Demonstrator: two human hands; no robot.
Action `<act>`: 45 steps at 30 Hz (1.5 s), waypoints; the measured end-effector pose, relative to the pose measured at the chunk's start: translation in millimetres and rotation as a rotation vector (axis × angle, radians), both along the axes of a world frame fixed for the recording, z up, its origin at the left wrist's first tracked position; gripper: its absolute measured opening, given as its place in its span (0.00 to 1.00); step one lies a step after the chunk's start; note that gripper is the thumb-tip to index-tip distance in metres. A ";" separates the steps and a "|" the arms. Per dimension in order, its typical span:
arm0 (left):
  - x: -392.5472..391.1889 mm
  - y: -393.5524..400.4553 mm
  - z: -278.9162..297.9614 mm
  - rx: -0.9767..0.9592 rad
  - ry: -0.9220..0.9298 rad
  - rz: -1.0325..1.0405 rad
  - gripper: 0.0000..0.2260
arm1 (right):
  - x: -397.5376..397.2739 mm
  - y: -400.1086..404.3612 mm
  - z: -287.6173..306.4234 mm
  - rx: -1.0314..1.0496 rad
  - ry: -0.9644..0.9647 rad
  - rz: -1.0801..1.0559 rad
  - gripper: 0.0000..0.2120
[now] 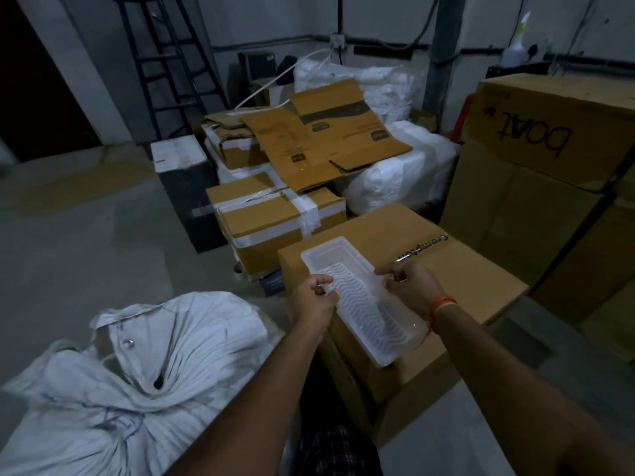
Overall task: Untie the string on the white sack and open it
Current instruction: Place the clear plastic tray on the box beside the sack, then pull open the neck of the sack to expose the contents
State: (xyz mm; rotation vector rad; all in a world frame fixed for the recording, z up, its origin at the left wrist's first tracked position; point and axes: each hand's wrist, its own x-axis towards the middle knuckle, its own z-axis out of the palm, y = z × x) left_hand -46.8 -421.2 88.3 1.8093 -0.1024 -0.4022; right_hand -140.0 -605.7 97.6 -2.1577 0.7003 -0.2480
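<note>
A: Where are the 2 hands?

B: Both are on a clear, ribbed rectangular plastic tray (360,297) that rests on top of a large brown cardboard box (457,280). The left hand (318,297) pinches the tray's left long edge, thumb over the rim and fingers curled beneath. The right hand (410,286) grips the opposite long edge with its fingers curled around it; an orange thread band (443,305) circles that wrist.

A: And the white sack?

B: The bulky white woven sack (137,383) lies on the grey concrete floor (86,242) at lower left, just beside the left forearm and apart from both hands. Its cloth is gathered into folds toward a bunched neck near the bottom edge. I cannot make out a string in this dim light.

A: What else is around?

B: Behind the tray sits a brown carton bound with white tape (275,214), with flattened cardboard sheets (326,139) leaning above it. White plastic-wrapped bundles (402,173) lie farther back. A tall stack of brown boxes printed "boat" (549,132) stands at right, and a dark metal stool frame (165,63) stands against the far wall.
</note>
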 end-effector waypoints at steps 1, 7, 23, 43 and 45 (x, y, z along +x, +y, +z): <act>-0.7 0.8 1.6 0.009 -0.008 -0.010 0.08 | 0.5 2.1 1.3 -0.032 0.008 0.000 0.13; -13.1 55.7 21.5 0.138 -0.153 -0.013 0.09 | -16.0 52.0 32.8 -0.263 -0.169 -0.026 0.11; -39.3 350.9 12.2 0.141 -0.236 0.490 0.08 | 30.0 328.4 8.1 0.113 -0.299 0.525 0.08; 12.6 408.8 -41.3 0.087 -0.176 0.581 0.13 | 130.3 408.0 -32.5 -0.001 -0.338 0.464 0.12; 21.2 398.0 -50.3 0.162 -0.213 0.521 0.18 | 145.6 408.3 -42.6 -0.072 -0.321 0.492 0.12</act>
